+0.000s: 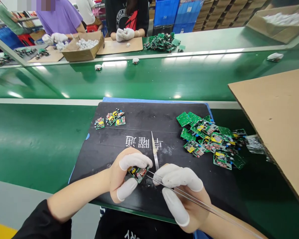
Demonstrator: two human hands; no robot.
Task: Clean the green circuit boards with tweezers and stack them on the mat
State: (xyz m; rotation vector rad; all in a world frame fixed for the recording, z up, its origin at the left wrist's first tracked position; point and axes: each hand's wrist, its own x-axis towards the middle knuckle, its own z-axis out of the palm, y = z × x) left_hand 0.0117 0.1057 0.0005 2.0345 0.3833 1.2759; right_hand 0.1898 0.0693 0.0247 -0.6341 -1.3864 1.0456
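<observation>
White finger cots cover fingertips on both hands. My left hand (129, 176) is closed around the edges of a small circuit board (139, 173), with its component side facing up. From the board's right edge, two thin grey wire-like strands (189, 196) run to the lower right. My right hand (183, 192) pinches these strands just right of the board; whether they are joined to it I cannot tell. Beyond my hands, a slim pointed metal tool (154, 151) lies on the black mat (129, 132).
A pile of circuit boards (214, 141) lies at the mat's right, beside a large cardboard sheet (276, 113). Several boards (111, 118) sit far left. Across the green conveyor belt (151, 78), carrying white-topped pieces (135, 61), are a co-worker's gloved hands (125, 34) and a carton (82, 51).
</observation>
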